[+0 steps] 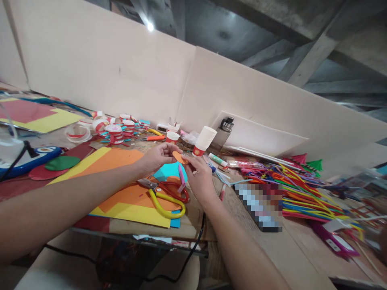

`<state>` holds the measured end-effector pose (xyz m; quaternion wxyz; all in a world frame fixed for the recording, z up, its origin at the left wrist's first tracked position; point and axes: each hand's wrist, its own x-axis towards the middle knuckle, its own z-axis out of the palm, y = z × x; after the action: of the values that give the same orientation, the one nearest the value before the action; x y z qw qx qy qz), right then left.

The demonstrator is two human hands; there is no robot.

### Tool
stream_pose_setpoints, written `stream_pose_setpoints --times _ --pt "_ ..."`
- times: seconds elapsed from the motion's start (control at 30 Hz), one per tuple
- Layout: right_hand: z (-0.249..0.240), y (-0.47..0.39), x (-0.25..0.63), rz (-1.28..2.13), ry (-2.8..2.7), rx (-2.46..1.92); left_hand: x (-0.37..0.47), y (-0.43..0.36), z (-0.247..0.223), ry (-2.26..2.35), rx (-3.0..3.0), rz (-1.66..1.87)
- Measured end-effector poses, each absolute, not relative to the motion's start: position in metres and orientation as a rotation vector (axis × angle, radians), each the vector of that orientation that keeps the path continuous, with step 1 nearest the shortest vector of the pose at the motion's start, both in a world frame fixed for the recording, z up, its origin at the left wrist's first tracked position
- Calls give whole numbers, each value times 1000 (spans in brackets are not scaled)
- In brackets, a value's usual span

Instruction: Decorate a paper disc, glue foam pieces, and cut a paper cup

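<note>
My L hand [155,160] & R hand [199,177] are close tog., fingertips pinching opp. sides of the rounded orange paper piece [179,157], near the cyan paper [165,172]; uneven pull could prob. crease it, or a low wrist could knock the yellow-handled scissors [156,204]

A stack of paper cups [205,140] stands just left of the dark-lidded bottle [221,136], with a pale partition [266,100] behind that bottle and colourful pipe cleaners [299,191] to its right.
</note>
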<state>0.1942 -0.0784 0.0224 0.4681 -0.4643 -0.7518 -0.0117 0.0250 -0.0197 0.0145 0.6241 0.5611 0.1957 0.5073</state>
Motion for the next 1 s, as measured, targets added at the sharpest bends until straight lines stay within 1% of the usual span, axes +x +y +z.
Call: stream_pose_setpoints --times 0.13,0.4,0.53,0.73,1.0 --pt "21 -77 194 -42 -1842 -1134 25 -18 13 435 1308 1161" --pt "25 -79 194 86 -1815 -1156 23 -20 14 506 1395 1170" --pt "26 -79 193 141 -1837 -1146 24 -21 16 490 1305 1178" --pt "24 -77 193 91 -1864 -1139 24 -31 23 417 1023 1024" --pt "23 -77 193 86 -1818 -1191 26 -31 20 324 985 879"
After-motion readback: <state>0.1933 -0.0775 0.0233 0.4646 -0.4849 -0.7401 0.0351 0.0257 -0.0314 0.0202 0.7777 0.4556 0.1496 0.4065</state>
